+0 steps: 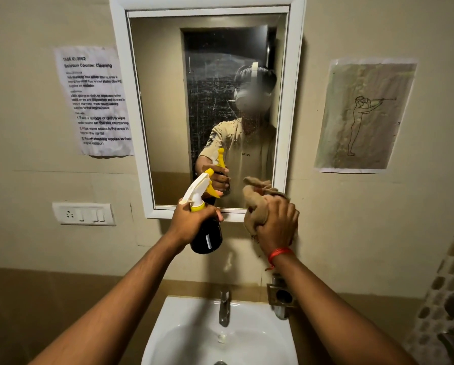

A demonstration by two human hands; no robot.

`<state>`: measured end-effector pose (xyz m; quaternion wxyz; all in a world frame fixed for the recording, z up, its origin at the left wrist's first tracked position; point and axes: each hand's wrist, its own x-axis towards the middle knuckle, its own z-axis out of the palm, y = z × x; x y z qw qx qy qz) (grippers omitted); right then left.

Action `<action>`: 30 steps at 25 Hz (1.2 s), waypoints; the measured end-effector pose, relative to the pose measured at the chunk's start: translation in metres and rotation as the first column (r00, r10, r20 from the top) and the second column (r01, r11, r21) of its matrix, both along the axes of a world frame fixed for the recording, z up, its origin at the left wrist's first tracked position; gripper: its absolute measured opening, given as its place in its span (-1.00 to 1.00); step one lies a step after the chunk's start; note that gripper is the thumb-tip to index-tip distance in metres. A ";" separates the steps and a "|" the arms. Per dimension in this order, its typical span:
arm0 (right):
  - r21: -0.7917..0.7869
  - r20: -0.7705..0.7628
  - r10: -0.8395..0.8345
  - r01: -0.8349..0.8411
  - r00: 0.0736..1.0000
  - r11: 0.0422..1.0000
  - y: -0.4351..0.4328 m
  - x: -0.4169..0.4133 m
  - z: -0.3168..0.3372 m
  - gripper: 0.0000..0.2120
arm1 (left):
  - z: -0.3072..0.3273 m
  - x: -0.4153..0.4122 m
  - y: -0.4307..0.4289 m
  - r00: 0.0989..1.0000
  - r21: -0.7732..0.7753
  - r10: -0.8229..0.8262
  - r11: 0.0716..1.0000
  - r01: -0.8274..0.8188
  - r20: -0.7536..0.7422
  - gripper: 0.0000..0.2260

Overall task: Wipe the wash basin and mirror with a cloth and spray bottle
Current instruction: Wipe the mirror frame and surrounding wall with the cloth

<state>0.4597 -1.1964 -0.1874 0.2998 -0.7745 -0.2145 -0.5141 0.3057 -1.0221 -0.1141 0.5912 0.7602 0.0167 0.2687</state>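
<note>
Up close: mirror (210,106) on wall, glass streaked, above wash basin (183,338). Left hand (191,222) wrapped tight round neck of 1 spray bottle (206,227), nozzle aimed at glass, likely ready to mist. Right hand (278,225) clenches 1 bunched cloth (257,198) at mirror's lower edge, poised to wipe. 1 tap (224,308), 2 wall papers.

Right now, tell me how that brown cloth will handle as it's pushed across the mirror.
The brown cloth looks soft and floppy: it bunches in folds inside the right hand, with a loose end sticking up. It will probably crumple rather than stay flat, so it likely needs firm palm pressure. It appears light, held easily against the mirror near its lower edge.
</note>
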 end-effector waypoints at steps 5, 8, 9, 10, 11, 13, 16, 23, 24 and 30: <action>-0.501 0.282 0.220 -0.052 0.934 0.864 0.036 -0.005 0.008 -0.47 | 0.000 -0.004 0.017 1.000 -0.032 0.021 0.999 -0.020 0.013 -0.67; -0.714 0.232 0.278 -0.031 0.932 0.699 0.056 0.021 -0.028 -0.53 | -0.001 -0.012 0.028 1.000 -0.026 0.014 1.000 -0.013 0.028 -0.73; -0.713 0.239 0.272 -0.021 0.932 0.700 0.062 0.026 -0.038 -0.52 | 0.000 -0.015 0.032 1.000 -0.010 0.007 1.000 -0.007 0.028 -0.75; -0.704 0.252 0.271 -0.016 0.929 0.710 0.067 0.027 -0.042 -0.51 | 0.000 -0.018 0.037 1.000 -0.001 0.003 1.000 -0.003 0.026 -0.73; -0.702 0.268 0.282 -0.014 0.921 0.712 0.076 0.025 -0.042 -0.51 | 0.001 -0.021 0.044 1.000 0.010 0.017 1.000 -0.017 0.025 -0.72; -0.720 0.266 0.357 -0.062 0.895 0.691 0.104 0.016 -0.034 -0.53 | 0.000 -0.031 0.063 0.998 0.020 0.051 0.998 -0.052 0.026 -0.76; -0.748 0.272 0.463 -0.117 0.844 0.653 0.164 0.002 -0.034 -0.58 | -0.003 -0.053 0.096 0.993 0.019 0.108 0.994 -0.109 0.038 -0.79; -0.834 0.119 0.688 -0.304 0.716 0.461 0.263 -0.035 -0.017 -0.65 | 0.007 -0.113 0.155 0.971 -0.048 0.207 0.978 -0.203 0.120 -0.58; -0.842 0.081 0.744 -0.355 0.663 0.407 0.272 -0.044 -0.007 -0.68 | 0.011 -0.120 0.160 0.966 -0.040 0.223 0.975 -0.219 0.131 -0.59; -0.203 -0.230 0.763 -0.797 0.604 0.569 0.307 -0.108 0.086 -0.42 | 0.046 -0.161 0.192 0.894 -0.023 0.418 0.907 -0.420 0.164 -0.70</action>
